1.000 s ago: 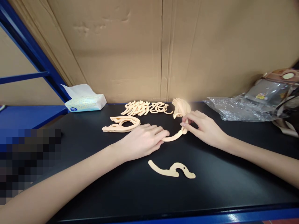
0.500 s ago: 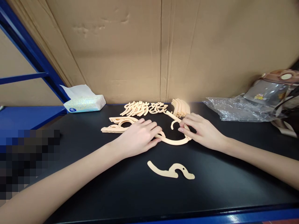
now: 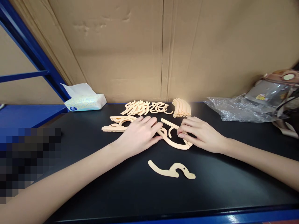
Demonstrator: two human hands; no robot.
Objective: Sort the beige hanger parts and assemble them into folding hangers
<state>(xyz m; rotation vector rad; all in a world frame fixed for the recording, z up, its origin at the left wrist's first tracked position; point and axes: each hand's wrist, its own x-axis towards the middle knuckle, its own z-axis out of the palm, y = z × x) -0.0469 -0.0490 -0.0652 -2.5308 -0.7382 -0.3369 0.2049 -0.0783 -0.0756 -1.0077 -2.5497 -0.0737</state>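
A cream plastic folding hanger (image 3: pixel 175 144) is between my two hands, just above or on the table; I cannot tell which. Thumb and fingers of my left hand (image 3: pixel 143 132) close on the end of its curved arm. My right hand (image 3: pixel 198 133) pinches its other arm, near the joint, and covers part of it. A hook-shaped piece (image 3: pixel 170 132) curves inside the hanger. Behind my left hand lie folded hangers (image 3: pixel 113 128), partly hidden by it. Nearer to me, a loose flat hanger arm with a curved hook end (image 3: pixel 163 171) lies on the black table (image 3: pixel 224 183).
At the back stand a heap of curved arms (image 3: pixel 136 108), a heap of small hooks (image 3: pixel 160 107) and a stack of arms (image 3: pixel 181 107). A tissue pack (image 3: pixel 86 102) is left; a clear plastic bag (image 3: pixel 229 109) and a clear bottle (image 3: pixel 266 91) are right. Cardboard (image 3: pixel 116 46) rises behind.
The hanger between my hands has turned: its right end came a little nearer to me, and its straight upper arm swung left. Both hands keep their grip and have barely shifted.
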